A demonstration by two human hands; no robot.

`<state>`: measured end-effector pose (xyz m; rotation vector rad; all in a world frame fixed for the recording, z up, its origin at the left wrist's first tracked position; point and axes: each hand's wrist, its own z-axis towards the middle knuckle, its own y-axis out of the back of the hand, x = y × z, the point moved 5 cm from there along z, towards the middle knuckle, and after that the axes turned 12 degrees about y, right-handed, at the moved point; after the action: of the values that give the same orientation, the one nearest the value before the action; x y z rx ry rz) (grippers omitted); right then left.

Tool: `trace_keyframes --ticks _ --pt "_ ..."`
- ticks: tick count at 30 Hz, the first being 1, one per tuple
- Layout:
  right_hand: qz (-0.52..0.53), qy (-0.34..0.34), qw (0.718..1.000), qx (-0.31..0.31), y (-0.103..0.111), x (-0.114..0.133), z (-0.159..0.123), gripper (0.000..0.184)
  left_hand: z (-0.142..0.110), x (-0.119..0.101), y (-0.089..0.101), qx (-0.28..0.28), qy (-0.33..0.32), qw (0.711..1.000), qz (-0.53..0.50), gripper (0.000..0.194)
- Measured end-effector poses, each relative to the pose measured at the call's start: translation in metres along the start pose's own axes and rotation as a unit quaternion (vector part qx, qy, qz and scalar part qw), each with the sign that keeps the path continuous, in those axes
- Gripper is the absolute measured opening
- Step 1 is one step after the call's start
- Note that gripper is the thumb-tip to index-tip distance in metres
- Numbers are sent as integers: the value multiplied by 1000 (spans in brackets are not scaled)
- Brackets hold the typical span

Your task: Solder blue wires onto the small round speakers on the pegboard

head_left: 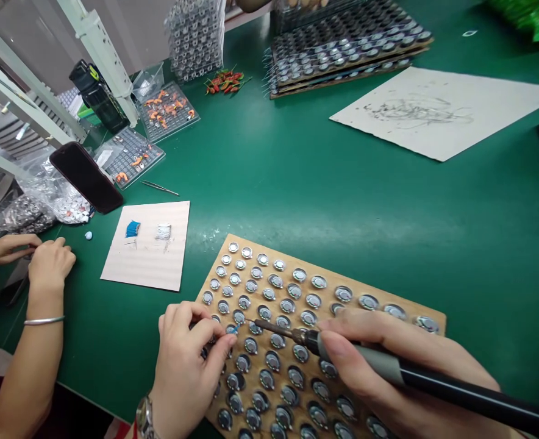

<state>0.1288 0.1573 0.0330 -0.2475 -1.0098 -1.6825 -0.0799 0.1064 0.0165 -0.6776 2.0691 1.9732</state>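
Note:
My left hand [182, 360] pinches a short blue wire [236, 328] between thumb and forefinger, over the left part of a wooden board [411, 314]. Rows of small round metal parts [313, 300] sit on that board. In my right hand [402, 360] is a soldering iron [379, 364], gripped like a pen. The iron's tip points left and is close to the blue wire, near one of the round parts; whether they touch, I cannot tell. My right hand covers the lower right of the board.
A card [146, 262] bears blue and white wires. Beyond it are tweezers [160, 188], a phone [86, 177] and clear trays [169, 113] with orange pieces. Stacked boards [342, 55] and a marked sheet [434, 110] lie farther back. Another person's hands [50, 262] work at left.

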Motion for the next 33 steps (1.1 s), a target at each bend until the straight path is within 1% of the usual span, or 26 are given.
trace_keyframes --ticks 5,9,11,14,16,19,23,25,27,30,33 --pt "2 -4 1000 3 0 -2 0 24 0 -2 -2 14 12 1000 5 14" --pt "17 -12 999 38 -2 -5 -5 21 -3 -4 -2 0 13 1000 16 17" --pt "21 -19 998 48 -1 -6 -8 20 -7 -5 -1 -15 5 1000 18 17" --pt "24 -26 999 40 0 -6 -8 17 -15 -7 -1 -37 -20 999 10 14" --pt "25 -25 999 27 1 -6 -8 16 -20 -7 0 -54 -16 998 -6 13" --pt "28 -17 999 17 0 -8 -9 13 -24 -9 1 -97 8 995 -35 14" --pt "34 -34 999 18 -1 -10 -9 13 -27 -15 3 -162 1 986 -41 14" --pt "39 -37 998 12 -1 -9 -5 17 -27 -17 3 -176 -4 984 -37 12" --pt "41 -29 999 -4 2 -6 -1 22 -26 -18 4 -175 -8 984 -30 11" --pt "42 -23 999 -15 4 -5 3 26 -23 -17 4 -155 -4 988 -13 12" --pt "41 -23 999 13 1 -6 0 25 -20 -16 2 -133 4 991 0 12"
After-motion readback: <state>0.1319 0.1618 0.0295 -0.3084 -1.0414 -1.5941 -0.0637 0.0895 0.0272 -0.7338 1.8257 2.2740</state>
